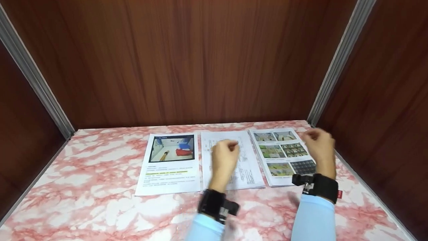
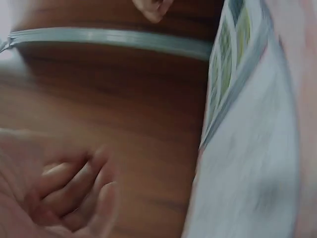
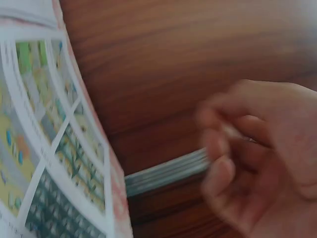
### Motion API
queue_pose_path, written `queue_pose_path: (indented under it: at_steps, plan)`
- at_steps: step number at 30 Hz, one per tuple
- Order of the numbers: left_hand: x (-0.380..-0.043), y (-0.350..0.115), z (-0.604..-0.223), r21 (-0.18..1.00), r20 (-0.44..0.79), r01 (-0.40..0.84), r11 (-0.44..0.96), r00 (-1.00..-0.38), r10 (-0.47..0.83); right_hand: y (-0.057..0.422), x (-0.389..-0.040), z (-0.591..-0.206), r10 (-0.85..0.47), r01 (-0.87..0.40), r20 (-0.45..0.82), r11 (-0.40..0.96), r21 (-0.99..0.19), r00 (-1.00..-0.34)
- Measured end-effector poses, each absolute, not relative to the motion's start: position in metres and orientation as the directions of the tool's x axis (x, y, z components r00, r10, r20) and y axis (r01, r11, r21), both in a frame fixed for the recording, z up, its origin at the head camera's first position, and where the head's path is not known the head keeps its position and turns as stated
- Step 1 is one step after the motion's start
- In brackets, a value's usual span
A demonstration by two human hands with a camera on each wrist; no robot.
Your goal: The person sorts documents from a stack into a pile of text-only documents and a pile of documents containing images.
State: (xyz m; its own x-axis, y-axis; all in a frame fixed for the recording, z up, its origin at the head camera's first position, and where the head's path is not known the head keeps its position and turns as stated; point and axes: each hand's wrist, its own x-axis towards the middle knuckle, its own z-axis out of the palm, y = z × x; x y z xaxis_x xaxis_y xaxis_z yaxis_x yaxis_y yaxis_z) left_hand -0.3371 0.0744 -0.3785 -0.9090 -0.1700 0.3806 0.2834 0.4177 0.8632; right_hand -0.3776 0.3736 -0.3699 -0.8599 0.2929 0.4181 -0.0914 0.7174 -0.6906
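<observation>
Printed sheet (image 1: 170, 172) with one large photo lies left of centre in the head view, beside a diagram sheet (image 1: 249, 164) at centre and a stack of photo pages (image 1: 277, 157) right of centre, all on a red-and-white marbled table (image 1: 83, 207). The left hand (image 1: 225, 157) appears over the diagram sheet, fingers curled inward. The right hand (image 1: 320, 145), at the stack's right edge, has fingers curled together.

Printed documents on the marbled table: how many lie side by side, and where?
3: the single-photo document at left, the diagram document in the middle, partly behind the left hand, and the six-photo document at right. Others could be hidden underneath.
</observation>
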Motion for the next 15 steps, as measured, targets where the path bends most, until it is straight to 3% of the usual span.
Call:
queue_pose_path:
  at_steps: [3,5,9,15]
  plan:
    - [-0.339,0.109,-0.392,0.878,0.413,0.34,0.336,-0.893,-0.178,0.383,-0.377,-0.376,0.447,-0.039,0.457,0.681,-0.732,-0.769]
    - [-0.339,0.129,-0.402,0.887,0.395,0.337,0.315,-0.907,-0.143,0.387,-0.378,-0.381,0.475,-0.023,0.457,0.674,-0.738,-0.752]
    - [-0.339,0.155,-0.421,0.886,0.294,0.263,0.382,-0.956,-0.024,0.392,-0.38,-0.392,0.447,0.031,0.38,0.679,-0.733,-0.81]
    - [-0.335,0.174,-0.434,0.837,0.177,0.19,0.513,-0.981,0.074,0.401,-0.375,-0.408,0.391,0.186,0.139,0.685,-0.705,-0.91]
